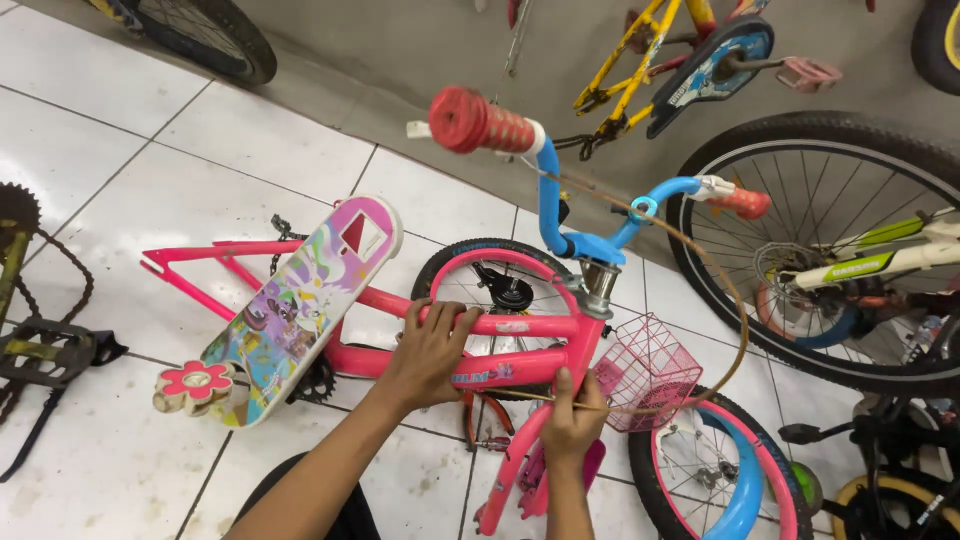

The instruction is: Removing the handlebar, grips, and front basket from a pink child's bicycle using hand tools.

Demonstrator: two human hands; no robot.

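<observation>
Nearest my view, at six o'clock, my two bare forearms reach up to a small pink steel-framed child's bicycle [500,372] lying on the white tiled floor [90,150]. My left hand [432,350] is wrapped around the upper frame tube, fingers curled over it. My right hand [572,415] is pinched closed on a thin brown brake cable [738,330], which loops out toward three o'clock and back up to the blue handlebar with red ribbed rubber grips [480,122] at twelve o'clock.

I judge the frame stiff and fairly light, its paint smooth and a little slippery; the tubes are the safe place to hold. The cable looks springy and thin, best gripped near its end. The pink wire basket [645,370] beside my right hand would probably bend if squeezed.

A long white chain guard with colourful cartoon decals [290,310] lies at nine o'clock, a pink flower-shaped piece [195,385] at its lower end. A small label strip sits on the frame tube.
</observation>
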